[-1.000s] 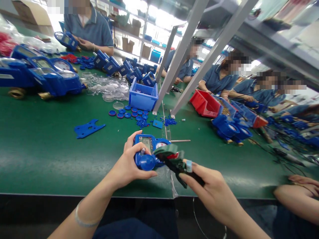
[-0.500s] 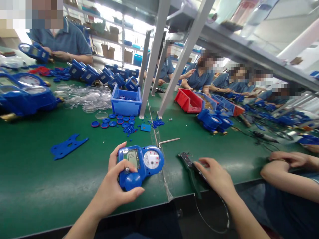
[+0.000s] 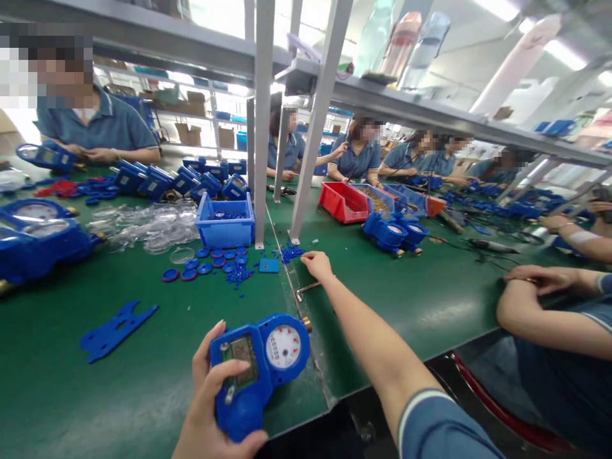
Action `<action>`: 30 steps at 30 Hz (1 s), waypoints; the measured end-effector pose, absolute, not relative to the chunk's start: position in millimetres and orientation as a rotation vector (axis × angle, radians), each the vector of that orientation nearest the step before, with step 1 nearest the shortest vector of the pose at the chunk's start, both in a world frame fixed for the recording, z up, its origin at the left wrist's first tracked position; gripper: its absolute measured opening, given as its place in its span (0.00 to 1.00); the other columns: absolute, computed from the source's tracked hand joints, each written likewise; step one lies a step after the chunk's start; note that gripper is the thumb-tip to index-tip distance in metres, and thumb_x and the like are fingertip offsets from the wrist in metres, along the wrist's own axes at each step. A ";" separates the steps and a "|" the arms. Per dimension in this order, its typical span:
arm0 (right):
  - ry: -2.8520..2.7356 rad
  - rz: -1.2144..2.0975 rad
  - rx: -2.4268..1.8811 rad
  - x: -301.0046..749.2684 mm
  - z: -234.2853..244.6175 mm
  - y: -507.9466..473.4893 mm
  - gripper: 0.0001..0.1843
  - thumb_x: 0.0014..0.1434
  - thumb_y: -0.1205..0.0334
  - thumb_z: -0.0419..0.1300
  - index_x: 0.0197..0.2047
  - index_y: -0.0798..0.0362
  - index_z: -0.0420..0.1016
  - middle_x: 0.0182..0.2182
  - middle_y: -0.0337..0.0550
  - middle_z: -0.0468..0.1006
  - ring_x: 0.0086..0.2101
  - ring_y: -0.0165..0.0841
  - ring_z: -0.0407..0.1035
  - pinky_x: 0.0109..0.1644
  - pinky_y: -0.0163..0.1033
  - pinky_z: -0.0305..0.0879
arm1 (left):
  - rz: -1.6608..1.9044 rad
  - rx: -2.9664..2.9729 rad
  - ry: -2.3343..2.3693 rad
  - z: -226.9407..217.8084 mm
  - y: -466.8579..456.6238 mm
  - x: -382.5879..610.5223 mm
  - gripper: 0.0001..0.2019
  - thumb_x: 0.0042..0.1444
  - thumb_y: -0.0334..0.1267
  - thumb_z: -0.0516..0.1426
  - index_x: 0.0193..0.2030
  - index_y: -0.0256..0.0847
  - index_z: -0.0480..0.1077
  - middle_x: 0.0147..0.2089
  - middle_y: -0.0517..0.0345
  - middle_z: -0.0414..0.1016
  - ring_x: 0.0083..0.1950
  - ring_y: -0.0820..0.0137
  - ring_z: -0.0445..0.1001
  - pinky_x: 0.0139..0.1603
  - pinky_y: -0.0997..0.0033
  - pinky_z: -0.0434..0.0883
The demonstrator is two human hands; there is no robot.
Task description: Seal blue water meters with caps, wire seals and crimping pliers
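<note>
My left hand [image 3: 210, 408] grips a blue water meter [image 3: 261, 363] with a small screen and a white dial, held low over the near edge of the green table [image 3: 143, 382]. My right hand [image 3: 316, 264] is stretched far forward, its fingers curled down at a heap of small blue parts [image 3: 291, 254] beside a grey post. Whether anything is between the fingers I cannot make out. A thin metal tool [image 3: 306, 289] lies on the table just below that hand.
A blue bin [image 3: 224, 223], blue caps [image 3: 205, 268], clear discs [image 3: 143, 226] and a flat blue plate [image 3: 117, 328] lie ahead. Finished meters [image 3: 38, 239] stand left. A red bin [image 3: 343, 203] sits right. Co-workers sit around; a neighbour's arm [image 3: 549, 306] rests at right.
My right hand left the dark tool near the table edge and reached forward to the small blue parts. The meter stayed in my left hand and now sits lower in view.
</note>
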State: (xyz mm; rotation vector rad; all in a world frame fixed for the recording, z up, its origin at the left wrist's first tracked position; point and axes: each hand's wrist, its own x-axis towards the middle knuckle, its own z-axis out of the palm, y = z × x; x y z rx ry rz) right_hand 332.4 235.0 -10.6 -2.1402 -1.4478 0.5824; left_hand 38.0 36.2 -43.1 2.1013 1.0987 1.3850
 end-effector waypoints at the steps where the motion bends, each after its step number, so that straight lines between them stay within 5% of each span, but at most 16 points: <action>1: -1.425 0.577 -2.160 333.2 -14.3 240.7 0.16 0.65 0.55 0.58 0.46 0.60 0.76 0.46 0.47 0.77 0.47 0.28 0.72 0.60 0.42 0.68 | 1.386 2.123 1.094 -45.6 36.0 36.7 0.29 0.49 0.64 0.60 0.50 0.47 0.65 0.73 0.44 0.45 0.72 0.45 0.55 0.54 0.41 0.74; 7: -1.329 0.622 -2.261 338.1 -26.7 259.3 0.18 0.65 0.53 0.58 0.49 0.59 0.76 0.47 0.47 0.76 0.49 0.30 0.71 0.60 0.44 0.67 | 1.317 2.098 1.040 -50.1 37.1 31.3 0.28 0.48 0.56 0.63 0.53 0.47 0.64 0.75 0.46 0.42 0.74 0.46 0.52 0.55 0.48 0.76; 22: -1.273 0.724 -2.314 329.0 -18.3 260.4 0.20 0.63 0.51 0.60 0.49 0.60 0.75 0.44 0.47 0.77 0.48 0.31 0.72 0.60 0.47 0.67 | 1.326 2.100 1.039 -36.5 37.7 36.9 0.27 0.51 0.62 0.59 0.51 0.48 0.62 0.74 0.45 0.41 0.72 0.48 0.54 0.55 0.40 0.73; 30: -1.551 0.745 -1.865 298.4 28.3 208.9 0.16 0.63 0.58 0.59 0.48 0.61 0.78 0.44 0.47 0.78 0.43 0.26 0.71 0.53 0.32 0.65 | 1.295 2.022 1.048 -34.7 33.8 36.2 0.28 0.49 0.61 0.60 0.51 0.49 0.63 0.74 0.48 0.40 0.73 0.46 0.52 0.58 0.38 0.70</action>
